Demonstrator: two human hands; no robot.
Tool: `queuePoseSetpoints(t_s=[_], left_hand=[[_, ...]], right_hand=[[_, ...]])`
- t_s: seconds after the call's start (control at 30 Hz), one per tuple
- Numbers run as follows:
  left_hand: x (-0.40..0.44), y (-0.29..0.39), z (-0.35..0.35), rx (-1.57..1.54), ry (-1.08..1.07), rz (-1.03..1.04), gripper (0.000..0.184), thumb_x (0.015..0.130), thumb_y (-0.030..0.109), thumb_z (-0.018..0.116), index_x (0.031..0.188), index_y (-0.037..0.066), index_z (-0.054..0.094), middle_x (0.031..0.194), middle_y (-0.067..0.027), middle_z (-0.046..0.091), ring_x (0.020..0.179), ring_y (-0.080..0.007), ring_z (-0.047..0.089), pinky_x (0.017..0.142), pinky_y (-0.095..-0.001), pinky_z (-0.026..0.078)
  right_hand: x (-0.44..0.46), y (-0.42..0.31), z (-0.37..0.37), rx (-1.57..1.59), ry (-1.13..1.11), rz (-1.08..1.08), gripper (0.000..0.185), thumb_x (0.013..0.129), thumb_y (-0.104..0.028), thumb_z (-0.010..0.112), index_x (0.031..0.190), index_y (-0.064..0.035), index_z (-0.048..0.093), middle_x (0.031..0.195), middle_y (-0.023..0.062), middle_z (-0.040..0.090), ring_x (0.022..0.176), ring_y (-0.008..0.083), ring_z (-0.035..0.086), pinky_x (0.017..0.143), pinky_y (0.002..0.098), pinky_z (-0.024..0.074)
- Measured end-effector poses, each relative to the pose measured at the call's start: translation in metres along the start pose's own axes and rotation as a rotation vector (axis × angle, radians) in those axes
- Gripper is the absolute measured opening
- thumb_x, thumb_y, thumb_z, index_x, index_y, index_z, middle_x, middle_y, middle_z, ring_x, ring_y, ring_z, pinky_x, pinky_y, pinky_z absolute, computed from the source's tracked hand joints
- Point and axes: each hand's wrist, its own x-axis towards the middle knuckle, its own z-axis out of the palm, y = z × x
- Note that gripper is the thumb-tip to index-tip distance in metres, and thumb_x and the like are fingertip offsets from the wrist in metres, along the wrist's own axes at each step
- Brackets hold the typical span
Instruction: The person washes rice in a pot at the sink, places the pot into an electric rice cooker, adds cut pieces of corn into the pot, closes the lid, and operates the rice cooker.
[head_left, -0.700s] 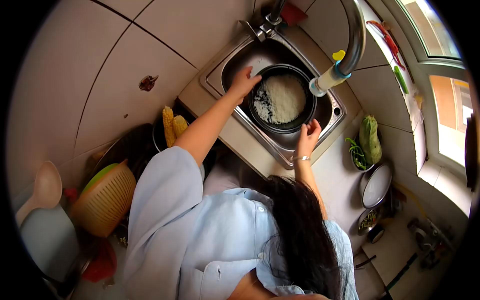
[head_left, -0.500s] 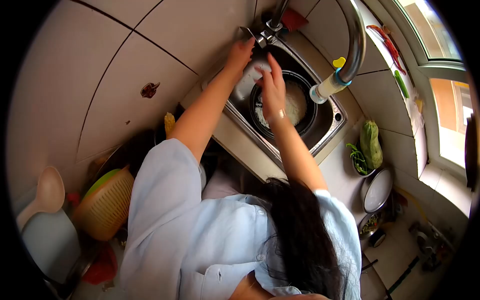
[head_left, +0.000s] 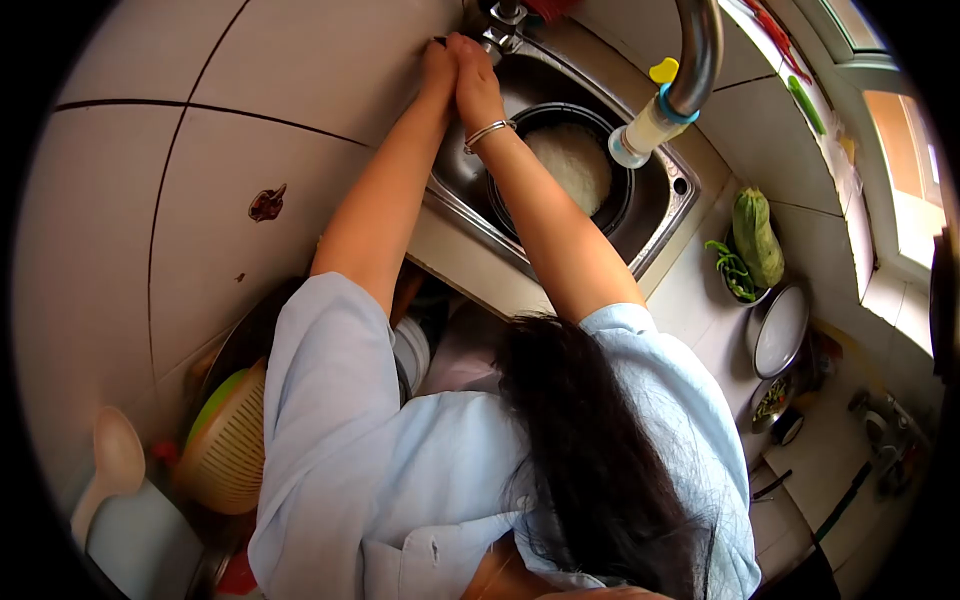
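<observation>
My left hand and my right hand are pressed side by side at the tiled wall, just left of the metal faucet base. Their fingers are bent and closed, and whatever lies between them is hidden. A small dark tip shows by the left fingertips; I cannot tell whether it is the tap lever. On my right wrist is a silver bracelet. Below the hands, a round black pot stands in the steel sink, holding white grains in cloudy water, probably rice. My right forearm crosses over its left side.
The curved spout with its clear filter nozzle hangs over the pot's right side. A large green squash, green peppers and a pale bowl are at right. At lower left are a yellow basket and a ladle.
My right hand has moved from above the pot to the left hand beside the faucet. Both hands, spread apart before, now touch. The view has shifted, and more of the pot's contents shows.
</observation>
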Motion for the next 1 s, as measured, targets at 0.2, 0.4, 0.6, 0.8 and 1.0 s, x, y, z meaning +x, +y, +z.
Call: queuePoseSetpoints(t_s=[0.2,0.4,0.6,0.8,1.0], left_hand=[[-0.015,0.01,0.005,0.03,-0.022,0.068,0.041,0.086,0.032,0.048,0.074,-0.006,0.058,0.069,-0.0111,0.062,0.061,-0.0177,0.057,0.051,-0.0353,0.043],[-0.025,0.014,0.0,-0.022,-0.016,0.083,0.045,0.085,0.035,0.048,0.072,-0.007,0.057,0.065,-0.0112,0.06,0.062,-0.0165,0.056,0.052,-0.035,0.043],[-0.011,0.002,-0.004,0.057,0.002,0.095,0.049,0.086,0.039,0.048,0.072,-0.007,0.059,0.066,-0.0132,0.061,0.064,-0.0201,0.059,0.056,-0.0367,0.045],[-0.017,0.008,-0.009,0.088,-0.119,0.027,0.026,0.093,0.03,0.043,0.081,0.01,0.053,0.074,0.0012,0.053,0.065,-0.013,0.052,0.056,-0.0294,0.042],[-0.029,0.014,-0.013,0.052,-0.158,0.022,0.03,0.094,0.033,0.043,0.081,0.009,0.054,0.074,0.0001,0.055,0.065,-0.0136,0.053,0.057,-0.0307,0.043]], right_hand=[[-0.008,0.0,0.001,-0.043,0.038,-0.019,0.056,0.094,-0.044,0.04,0.127,0.0001,0.047,0.136,0.0183,0.042,0.128,0.0328,0.038,0.106,0.0331,0.0281],[-0.008,0.005,0.001,-0.044,0.035,-0.059,0.056,0.094,-0.043,0.04,0.129,0.0006,0.045,0.137,0.0197,0.041,0.129,0.0329,0.036,0.107,0.033,0.0272],[-0.009,0.003,0.003,-0.051,0.035,-0.043,0.055,0.095,-0.041,0.038,0.13,0.0004,0.044,0.14,0.0195,0.038,0.131,0.0327,0.034,0.108,0.0339,0.026],[-0.009,0.008,0.008,-0.083,0.033,-0.073,0.054,0.096,-0.039,0.035,0.133,-0.0005,0.041,0.142,0.0217,0.033,0.134,0.0333,0.029,0.11,0.0348,0.0228],[-0.02,-0.015,0.009,-0.075,0.021,-0.075,0.057,0.096,-0.039,0.035,0.136,0.002,0.037,0.144,0.0205,0.032,0.136,0.0317,0.027,0.111,0.0333,0.021]])
